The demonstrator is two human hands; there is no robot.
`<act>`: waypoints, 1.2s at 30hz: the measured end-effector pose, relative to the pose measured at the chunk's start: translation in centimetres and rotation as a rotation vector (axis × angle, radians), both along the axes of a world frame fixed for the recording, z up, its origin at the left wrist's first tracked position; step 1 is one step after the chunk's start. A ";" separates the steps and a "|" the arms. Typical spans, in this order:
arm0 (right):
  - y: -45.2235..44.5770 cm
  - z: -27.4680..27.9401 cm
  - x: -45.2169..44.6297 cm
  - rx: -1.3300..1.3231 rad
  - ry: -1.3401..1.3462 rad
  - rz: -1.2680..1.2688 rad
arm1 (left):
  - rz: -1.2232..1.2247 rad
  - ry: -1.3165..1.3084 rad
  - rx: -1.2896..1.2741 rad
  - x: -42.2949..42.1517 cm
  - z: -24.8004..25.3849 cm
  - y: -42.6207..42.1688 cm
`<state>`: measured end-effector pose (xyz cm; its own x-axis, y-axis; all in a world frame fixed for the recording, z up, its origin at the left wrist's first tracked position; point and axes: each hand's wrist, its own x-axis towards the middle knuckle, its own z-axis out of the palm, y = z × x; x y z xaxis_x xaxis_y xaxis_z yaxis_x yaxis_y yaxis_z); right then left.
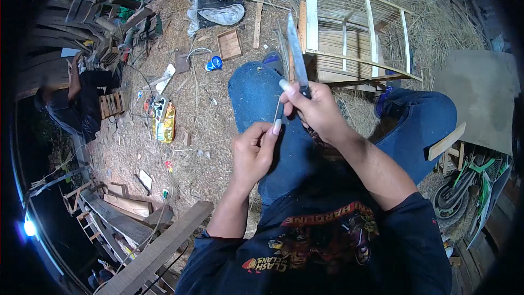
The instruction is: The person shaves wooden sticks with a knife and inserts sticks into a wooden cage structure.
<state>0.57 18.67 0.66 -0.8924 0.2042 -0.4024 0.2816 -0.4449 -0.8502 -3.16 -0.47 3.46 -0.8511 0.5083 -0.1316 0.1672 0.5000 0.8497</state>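
My right hand (319,110) is closed round the dark handle of a knife (296,49), whose long blade points up and away from me. Between my hands runs a thin stick (277,110), upright over my jeans. The thumb and forefinger of my left hand (256,152) pinch its lower end, and the fingers of my right hand are at its upper end. Just beyond my right hand stands a wooden cage (372,33) with thin bars, resting on the straw between and past my knees.
A small wooden box (229,45), a blue can (214,64) and a yellow packet (165,123) lie on the littered ground. Another person (71,95) sits at the left. A wooden beam (158,248) is at lower left, a grey board (477,104) at right.
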 end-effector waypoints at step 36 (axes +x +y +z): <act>0.3 -1.4 -0.4 1.719 0.420 0.011 | 0.231 -0.171 0.093 -2.7 -1.8 -1.1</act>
<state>0.19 18.92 -0.77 -0.8735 0.1038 0.4756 -0.0618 0.9455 -0.3197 -5.86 -1.61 1.66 -0.9152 0.3199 -0.2451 -0.0917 0.4270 0.8996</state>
